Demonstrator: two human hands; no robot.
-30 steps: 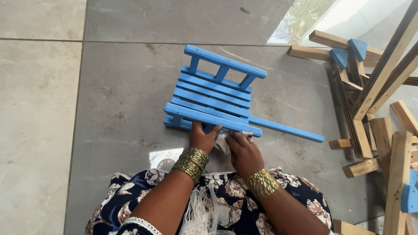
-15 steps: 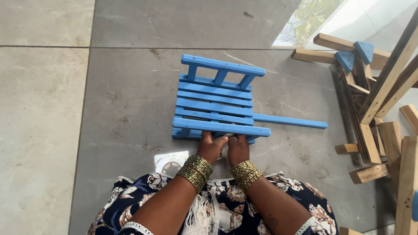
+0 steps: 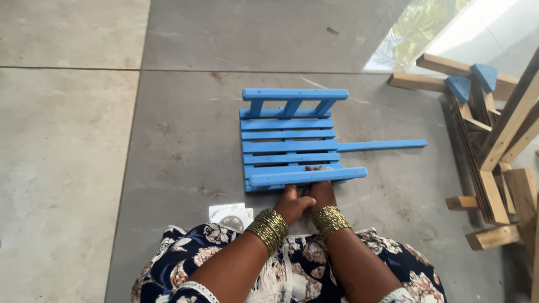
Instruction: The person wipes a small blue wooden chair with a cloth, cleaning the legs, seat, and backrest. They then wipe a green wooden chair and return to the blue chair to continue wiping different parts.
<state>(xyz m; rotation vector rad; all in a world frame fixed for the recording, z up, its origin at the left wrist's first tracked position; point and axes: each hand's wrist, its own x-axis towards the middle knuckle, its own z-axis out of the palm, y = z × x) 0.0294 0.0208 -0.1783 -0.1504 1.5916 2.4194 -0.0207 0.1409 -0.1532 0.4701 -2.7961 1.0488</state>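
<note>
Two hands are on the job at the near edge of a blue slatted wooden frame [image 3: 289, 140] that lies flat on the grey tiled floor [image 3: 84, 140]. My left hand [image 3: 292, 205] and right hand [image 3: 321, 193] sit side by side, touching, both pressed against the nearest blue rail [image 3: 307, 176]. The fingers curl under or behind that rail, so I cannot tell whether they are closed round it or only pushing on it. A long blue bar [image 3: 382, 146] sticks out from the frame's right side, and a short ladder-like section stands at the far end.

I judge the step in hand to be steadying or squaring up the frame by its near rail. The next move, as I read it, calls for an even grip with both hands so the frame does not twist, and for keeping the protruding bar off the stack of bare wooden pieces [image 3: 494, 168] to the right. A small white packet [image 3: 230, 216] lies on the floor just beside my left wrist, near the patterned dress.

Against the earlier frames, the frame was skewed, its far end tipped to the right; now its slats run level across the view. My hands have drawn together: before they were slightly apart.
</note>
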